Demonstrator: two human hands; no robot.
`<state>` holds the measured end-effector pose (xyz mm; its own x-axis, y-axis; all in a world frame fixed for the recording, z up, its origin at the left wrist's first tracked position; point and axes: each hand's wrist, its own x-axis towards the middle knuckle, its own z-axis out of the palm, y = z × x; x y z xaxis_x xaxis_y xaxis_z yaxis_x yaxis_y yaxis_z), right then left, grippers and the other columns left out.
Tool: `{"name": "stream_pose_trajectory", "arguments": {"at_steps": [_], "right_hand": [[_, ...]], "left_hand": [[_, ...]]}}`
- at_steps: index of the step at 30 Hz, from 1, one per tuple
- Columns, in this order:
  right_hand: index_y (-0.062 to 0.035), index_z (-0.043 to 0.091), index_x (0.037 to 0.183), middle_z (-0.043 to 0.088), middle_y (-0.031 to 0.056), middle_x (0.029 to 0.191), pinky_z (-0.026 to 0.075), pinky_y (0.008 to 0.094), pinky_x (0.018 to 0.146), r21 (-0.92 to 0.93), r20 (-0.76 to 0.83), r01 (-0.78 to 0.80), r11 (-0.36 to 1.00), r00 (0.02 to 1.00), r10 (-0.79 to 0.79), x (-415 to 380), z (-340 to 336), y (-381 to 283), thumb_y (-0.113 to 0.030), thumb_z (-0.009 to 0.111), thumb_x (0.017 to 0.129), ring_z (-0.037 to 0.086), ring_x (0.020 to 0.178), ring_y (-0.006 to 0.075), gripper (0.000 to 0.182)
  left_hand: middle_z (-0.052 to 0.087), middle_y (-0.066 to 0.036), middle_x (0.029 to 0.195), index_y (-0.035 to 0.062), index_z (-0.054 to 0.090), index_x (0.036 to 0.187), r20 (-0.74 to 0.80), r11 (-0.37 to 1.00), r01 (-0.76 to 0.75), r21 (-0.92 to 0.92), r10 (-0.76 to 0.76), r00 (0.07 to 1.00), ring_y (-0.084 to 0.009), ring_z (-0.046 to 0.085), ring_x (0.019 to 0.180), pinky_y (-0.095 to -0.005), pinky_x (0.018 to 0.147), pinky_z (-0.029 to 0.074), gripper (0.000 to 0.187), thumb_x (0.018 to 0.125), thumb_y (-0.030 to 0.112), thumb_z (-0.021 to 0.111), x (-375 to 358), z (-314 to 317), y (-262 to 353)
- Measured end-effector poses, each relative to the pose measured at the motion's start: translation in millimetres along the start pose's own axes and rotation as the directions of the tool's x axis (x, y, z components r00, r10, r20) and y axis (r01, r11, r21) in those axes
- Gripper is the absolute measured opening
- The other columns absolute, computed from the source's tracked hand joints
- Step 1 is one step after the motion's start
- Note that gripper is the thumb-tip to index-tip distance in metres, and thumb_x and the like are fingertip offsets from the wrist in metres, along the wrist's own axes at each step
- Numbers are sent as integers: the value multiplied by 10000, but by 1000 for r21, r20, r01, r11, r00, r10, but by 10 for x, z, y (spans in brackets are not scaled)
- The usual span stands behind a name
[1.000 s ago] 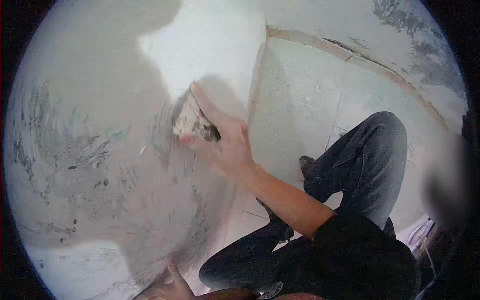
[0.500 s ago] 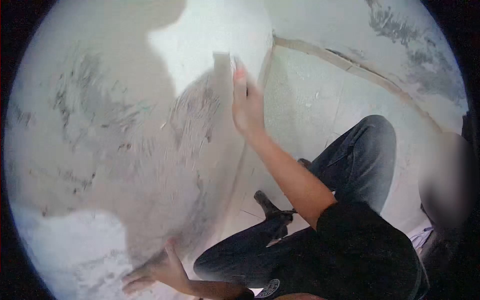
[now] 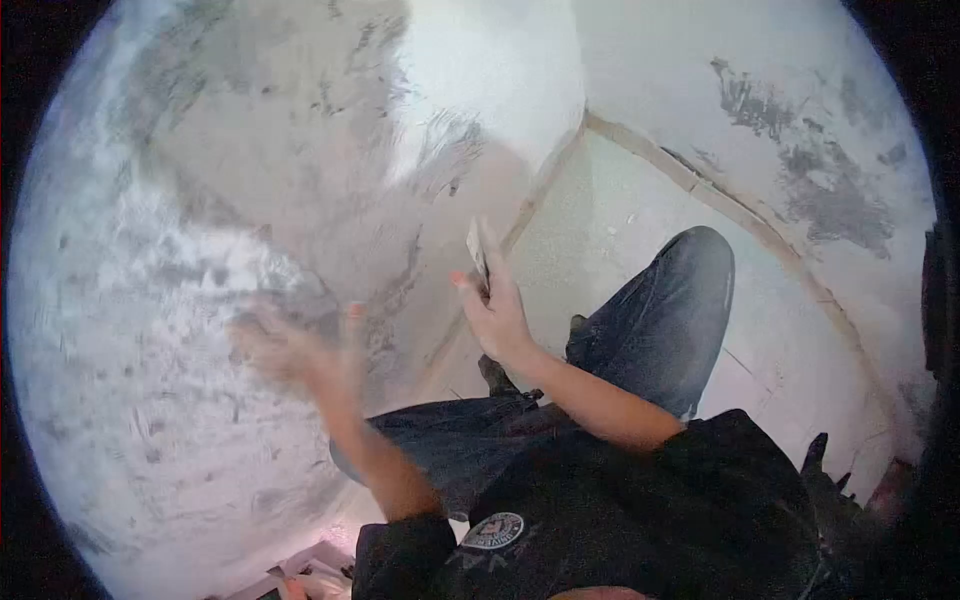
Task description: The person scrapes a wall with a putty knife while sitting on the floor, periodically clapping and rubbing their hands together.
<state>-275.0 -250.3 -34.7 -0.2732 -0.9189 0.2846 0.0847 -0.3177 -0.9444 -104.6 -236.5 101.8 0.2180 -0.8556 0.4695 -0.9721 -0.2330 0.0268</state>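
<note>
My right hand (image 3: 503, 318) is closed around a thin, flat, light-coloured piece (image 3: 476, 246) that sticks up past the fingers; its exact kind is not clear. This hand is in front of my body, near the line where the wall meets the floor. To its left, my left hand (image 3: 290, 350) is smeared by motion, with thumb and fingers apart and nothing visible in it. It is in front of the wall (image 3: 170, 370), which has white and grey patches; whether it touches the surface cannot be told.
My bent knee (image 3: 690, 270) in dark jeans is over the pale floor (image 3: 610, 200). A raised edging strip (image 3: 740, 213) runs along the far wall (image 3: 660, 60). Partly visible items (image 3: 300, 580) lie at the bottom left. Dark shapes stand at the lower right.
My right hand has come down from the wall towards my body with the flat piece. My left hand has risen from the lower edge. The view has shifted.
</note>
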Motion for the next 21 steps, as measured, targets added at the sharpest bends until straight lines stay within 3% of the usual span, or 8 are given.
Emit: {"name": "stream_pose_trajectory", "arguments": {"at_steps": [2,4,8,13,15,17,19,21], "right_hand": [[38,111,1562,447,256,1433,401,353,1028,13,64,-23,1000,998,22,-141,-141,-267,-56,499,974,482,1216,290,711],[66,127,1546,433,339,1435,402,411,1072,-9,173,-75,997,982,75,-324,-235,-414,-87,553,951,479,1331,410,748],[58,220,1531,513,307,1325,490,436,918,-243,328,250,937,930,-164,-636,-289,-364,-83,625,876,585,1111,445,783],[-3,311,1526,594,240,1130,507,382,742,-197,631,436,878,742,-227,-682,-413,-860,-83,626,888,633,864,369,716],[-12,382,1488,620,208,939,486,367,736,-427,730,139,894,636,250,-700,-550,-780,-91,627,930,600,809,352,615],[-16,402,1479,602,141,813,451,363,656,-358,715,302,883,697,52,-760,-524,-632,-71,573,956,543,689,293,553],[-21,407,1480,631,173,988,478,365,791,-323,404,51,945,910,89,-785,-404,-718,-120,577,956,601,886,325,559],[-51,402,1497,598,198,1144,437,414,912,-229,405,234,945,905,-126,-847,-106,-877,-161,595,936,556,1068,352,604]], "left_hand": [[76,-257,1627,-15,131,1564,161,830,-140,-540,265,951,-374,31,1517,-529,1203,70,988,925,608,556,-379,227,106],[272,-202,1574,-33,169,1554,400,352,276,-894,354,845,-316,304,1437,-420,1177,237,870,967,467,571,-801,475,450],[467,-172,1438,-34,309,1508,669,37,703,-710,349,657,-266,470,1320,-378,1103,363,651,1032,357,520,-1126,416,683],[654,-106,1183,29,559,1295,604,-137,606,-783,63,795,-226,616,1073,-373,942,497,464,1073,404,401,-1188,-43,203],[648,-81,1110,45,512,1312,604,-275,554,-786,-146,784,-216,618,1023,-441,910,519,421,1064,380,446,-1199,-29,-242],[626,-57,1018,55,539,1258,537,-359,445,-821,-218,815,-209,609,993,-430,874,517,372,1063,362,460,-1284,-65,-688],[574,-30,918,66,558,1210,307,-581,173,-795,-140,941,-188,582,918,-411,854,504,333,1069,349,452,-1308,-37,-816],[586,-49,1073,111,546,1185,505,-301,442,-845,-176,845,-214,591,1030,-377,891,476,321,1081,372,390,-1432,65,-403]]}}
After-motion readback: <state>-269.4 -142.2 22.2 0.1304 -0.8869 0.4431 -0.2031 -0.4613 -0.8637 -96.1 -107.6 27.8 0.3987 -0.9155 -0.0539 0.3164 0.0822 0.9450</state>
